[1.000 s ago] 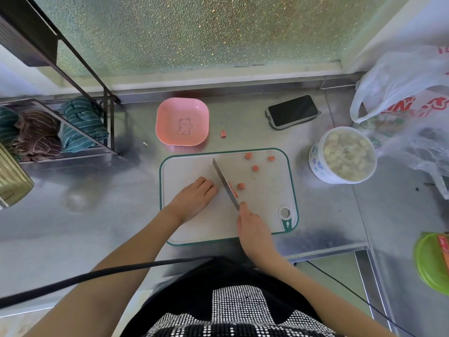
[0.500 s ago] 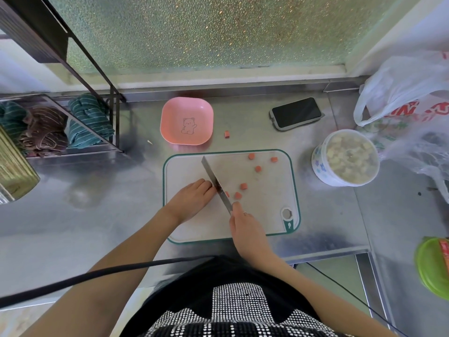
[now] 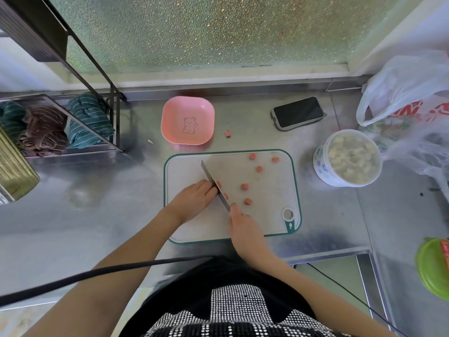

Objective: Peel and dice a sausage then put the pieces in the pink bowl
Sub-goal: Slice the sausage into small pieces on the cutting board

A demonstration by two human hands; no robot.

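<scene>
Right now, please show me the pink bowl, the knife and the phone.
pink bowl (image 3: 170, 113), head view, bare left rim.
knife (image 3: 213, 185), head view, middle of blade.
phone (image 3: 298, 112), head view, screen centre.

The pink bowl (image 3: 187, 119) is square with round corners and has a little bear drawn inside. It sits flat on the counter, just behind the cutting board (image 3: 267, 215), and holds nothing. Small orange-pink sausage pieces (image 3: 245, 186) lie spread over the white board with the green rim. Two pieces touch the knife blade (image 3: 215, 188). One stray piece (image 3: 228, 133) lies off the board on the counter, near the bowl's right side.
</scene>
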